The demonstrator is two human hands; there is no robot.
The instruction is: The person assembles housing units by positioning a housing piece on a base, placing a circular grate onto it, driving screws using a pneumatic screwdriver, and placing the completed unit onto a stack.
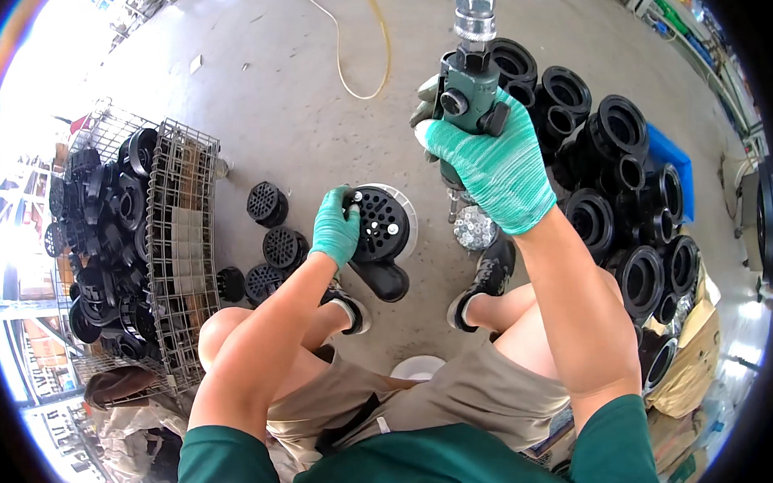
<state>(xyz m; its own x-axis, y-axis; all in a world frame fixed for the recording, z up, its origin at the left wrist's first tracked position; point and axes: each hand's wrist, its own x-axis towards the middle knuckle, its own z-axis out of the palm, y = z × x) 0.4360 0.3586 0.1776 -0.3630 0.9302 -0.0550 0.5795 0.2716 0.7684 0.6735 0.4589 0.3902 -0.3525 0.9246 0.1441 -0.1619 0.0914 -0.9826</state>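
My right hand [499,165], in a green-and-grey work glove, is wrapped round a grey-green air tool [473,94] with a metal hose coupling on top. The tool is held up right of centre. My left hand [337,226], gloved alike, curls its fingers on the left edge of a black round fitting [379,229] with a perforated face. Pale screw heads show on that face, some beside my fingertips. A black elbow-shaped spout sticks out of the fitting toward me. Under the fitting shows a white round base [411,215]. A round container of screws [475,228] stands below the tool.
Several loose perforated black caps [268,203] lie on the floor at left, beside a wire basket [186,240] heaped with black parts. Black ring-shaped housings [641,279] are stacked at right before a blue crate [672,168]. A yellowish hose [387,50] lies on the floor ahead.
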